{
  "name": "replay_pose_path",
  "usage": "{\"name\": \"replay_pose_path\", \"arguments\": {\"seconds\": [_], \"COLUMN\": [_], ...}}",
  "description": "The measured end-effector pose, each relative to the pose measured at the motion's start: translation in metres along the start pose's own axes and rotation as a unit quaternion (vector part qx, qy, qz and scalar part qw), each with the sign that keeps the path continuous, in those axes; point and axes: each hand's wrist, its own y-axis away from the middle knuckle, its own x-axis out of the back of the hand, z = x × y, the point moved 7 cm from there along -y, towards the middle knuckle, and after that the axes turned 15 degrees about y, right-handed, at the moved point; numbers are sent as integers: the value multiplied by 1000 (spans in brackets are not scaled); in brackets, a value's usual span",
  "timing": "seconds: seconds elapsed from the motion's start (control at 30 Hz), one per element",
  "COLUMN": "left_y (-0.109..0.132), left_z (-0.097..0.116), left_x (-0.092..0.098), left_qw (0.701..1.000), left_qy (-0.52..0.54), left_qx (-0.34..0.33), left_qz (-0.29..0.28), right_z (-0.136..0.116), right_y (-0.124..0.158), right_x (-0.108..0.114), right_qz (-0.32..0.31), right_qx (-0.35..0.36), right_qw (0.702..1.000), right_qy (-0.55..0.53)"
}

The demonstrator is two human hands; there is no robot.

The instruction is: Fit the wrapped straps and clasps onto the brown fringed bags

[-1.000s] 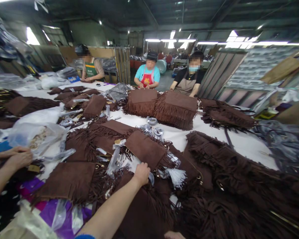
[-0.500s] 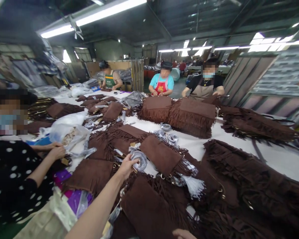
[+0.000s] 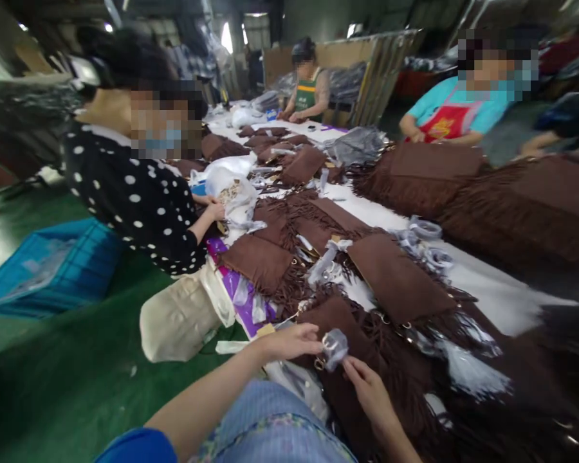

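A coiled strap wrapped in clear plastic (image 3: pixel 336 348) is held over a dark brown fringed bag (image 3: pixel 330 316) in front of me. My left hand (image 3: pixel 293 342) grips the coil's left side between thumb and fingers. From the right, my right hand (image 3: pixel 368 384) pinches its lower edge. Metal hardware (image 3: pixel 320 364) shows just under the coil. Another brown fringed bag (image 3: pixel 398 276) lies beyond my right hand, and a third bag (image 3: pixel 260 260) lies to the left. White tassel-like strands (image 3: pixel 475 370) spread out on the right.
A co-worker in a polka-dot top (image 3: pixel 139 193) handles a clear plastic bag of small parts (image 3: pixel 234 196) at left. More plastic-wrapped coils (image 3: pixel 437 258) lie on the white table (image 3: pixel 487 286). A blue crate (image 3: pixel 53 267) and a cream padded seat (image 3: pixel 178 318) are at left.
My left hand has drawn the coiled strap from the pile toward me. My right hand has come up to it. The view has turned left and down.
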Motion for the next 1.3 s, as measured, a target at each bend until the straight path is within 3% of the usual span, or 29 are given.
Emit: {"name": "replay_pose_path", "arguments": {"seconds": [0.13,0.2,0.23,0.3,0.37,0.47,0.57,0.67,0.73,0.8,0.87,0.97,1.1,1.17,1.23,1.3], "left_y": [89,136,155,176,175,156,143,144,154,169,174,148,85,54,29,10], "left_z": [-11,-45,-74,-141,-195,-227,-223,-215,-219,-219,-200,-146,-73,-42,-31,-36], "left_x": [107,164,184,198,194,180,171,159,159,171,183,177,123,83,50,34], "left_qw": [984,956,941,921,907,893,897,932,949,940,923,936,955,938,919,919], "left_qy": [150,189,196,220,265,316,298,241,168,34,-73,-113,-165,-260,-315,-313], "left_qx": [-42,-76,-62,10,36,-8,-31,-6,63,165,207,141,9,-100,-148,-130], "left_qz": [82,210,271,323,326,319,325,271,260,295,316,302,247,207,184,203], "right_z": [43,52,56,64,73,77,64,48,41,33,20,-12,-46,-50,-43,-30], "right_y": [-7,-6,-5,-5,-6,-5,0,6,10,13,18,27,33,34,33,31], "right_x": [-15,-15,-14,-14,-14,-15,-12,-9,-6,-3,-5,-18,-29,-33,-36,-41], "right_qz": [-43,-65,-73,-89,-103,-119,-111,-111,-102,-85,-84,-116,-126,-135,-148,-157], "right_qx": [-7,-2,-2,-14,-34,-46,-37,-34,-30,-7,42,123,166,170,156,127], "right_qw": [997,995,995,994,992,989,990,990,991,992,989,972,956,958,967,976], "right_qy": [62,75,74,66,63,68,78,84,86,98,118,160,207,187,134,77]}}
